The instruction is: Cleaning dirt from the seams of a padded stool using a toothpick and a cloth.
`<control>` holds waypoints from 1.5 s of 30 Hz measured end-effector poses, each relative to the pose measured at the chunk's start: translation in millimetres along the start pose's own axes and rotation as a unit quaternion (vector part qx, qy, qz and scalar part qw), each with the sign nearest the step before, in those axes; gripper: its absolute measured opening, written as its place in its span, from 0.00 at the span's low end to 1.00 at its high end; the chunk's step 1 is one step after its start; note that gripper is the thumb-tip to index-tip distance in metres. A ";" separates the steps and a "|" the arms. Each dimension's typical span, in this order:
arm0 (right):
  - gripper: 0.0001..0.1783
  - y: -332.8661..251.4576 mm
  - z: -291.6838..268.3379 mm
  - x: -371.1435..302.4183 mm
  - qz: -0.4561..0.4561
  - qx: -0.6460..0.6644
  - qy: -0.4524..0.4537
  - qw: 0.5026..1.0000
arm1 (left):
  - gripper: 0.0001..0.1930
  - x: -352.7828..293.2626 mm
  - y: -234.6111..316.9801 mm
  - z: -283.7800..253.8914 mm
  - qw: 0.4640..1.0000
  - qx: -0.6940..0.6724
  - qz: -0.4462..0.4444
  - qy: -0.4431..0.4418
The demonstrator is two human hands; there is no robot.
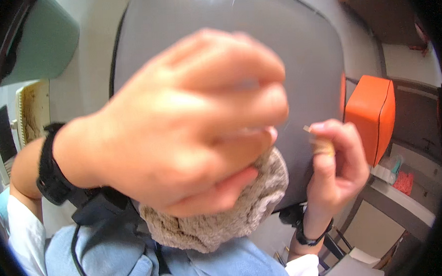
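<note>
My left hand (pixel 195 119) fills the middle of the view, raised close, its fingers curled in; what they hold, if anything, is hidden. Just below it, over my lap, lies a fuzzy grey-brown cloth piece (pixel 220 228) with a wrinkled, rounded edge, partly covered by the hand. To the right, my right hand (pixel 338 164) is closed in a pinch. A tiny pale tip (pixel 306 129) pokes out by its fingertips, and something yellowish (pixel 323 146) shows at the fingers, too blurred to name. Black straps circle both wrists.
A dark grey, round-cornered surface (pixel 307 58) spreads out beyond my hands. An orange box-shaped object (pixel 371 117) stands at its right. A grey-green bin (pixel 51 42) is at the upper left. Farther right, a pink item (pixel 404 183) rests on a pale ledge.
</note>
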State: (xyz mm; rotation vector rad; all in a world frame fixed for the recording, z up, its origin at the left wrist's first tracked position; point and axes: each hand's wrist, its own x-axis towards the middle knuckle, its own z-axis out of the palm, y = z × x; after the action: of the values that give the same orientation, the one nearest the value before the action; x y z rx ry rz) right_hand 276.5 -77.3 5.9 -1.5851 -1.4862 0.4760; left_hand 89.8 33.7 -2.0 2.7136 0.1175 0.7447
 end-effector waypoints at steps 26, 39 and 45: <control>0.11 1.4 -11.5 36.9 0.020 -0.099 -0.108 0.989 | 0.31 19.1 -0.3 -7.1 0.989 -0.004 -0.103 -0.108; 0.11 0.9 -9.6 36.9 -0.017 -0.101 -0.121 0.987 | 0.31 18.0 -2.7 -3.1 0.989 -0.021 -0.113 -0.091; 0.11 -0.6 -12.6 33.4 -0.013 -0.050 -0.109 0.993 | 0.22 16.8 -2.2 -10.5 0.984 -0.067 -0.137 -0.088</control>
State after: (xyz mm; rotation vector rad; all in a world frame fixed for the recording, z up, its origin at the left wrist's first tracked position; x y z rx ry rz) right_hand 292.9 -50.3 22.6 -1.6293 -1.7153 0.5825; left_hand 98.9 41.5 14.0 2.5483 0.3770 0.4166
